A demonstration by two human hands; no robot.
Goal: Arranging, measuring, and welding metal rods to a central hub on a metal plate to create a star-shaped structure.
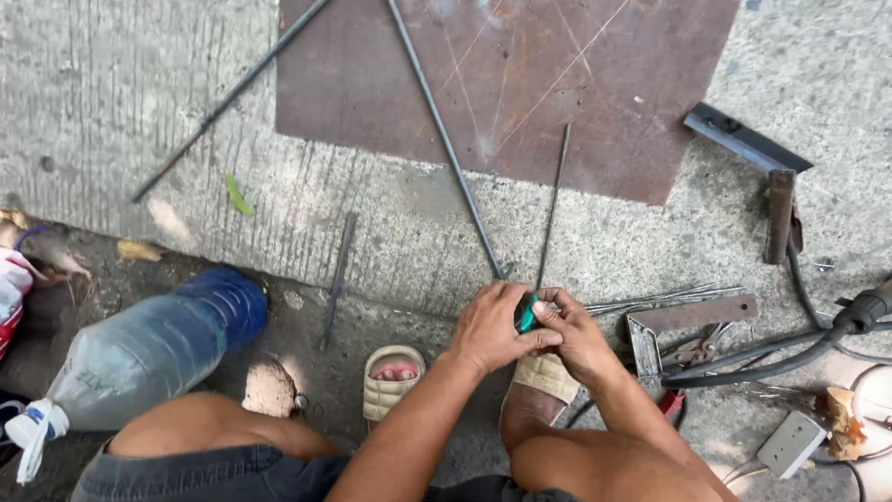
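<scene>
Squatting low over the concrete ground point(111, 112), the person has both hands drawn together just above their sandalled feet. The left hand point(488, 327) and the right hand point(574, 333) touch each other, fingers closed around a small green object point(527, 314) pinched between them; what it is I cannot tell, since most of it is hidden by the fingers. Two thin steel rods point(444, 139) run from the hands up across a rusty metal sheet point(502, 84) lying flat on the ground, and a third rod point(228, 98) slants away to the left. Beside the left knee lies a big plastic water bottle point(149, 349) on its side. To the right of the hands sit a small angle bracket point(692, 318), a pair of pliers point(695, 351), a thick black cable point(771, 358) and a pale electrical box point(790, 442).
</scene>
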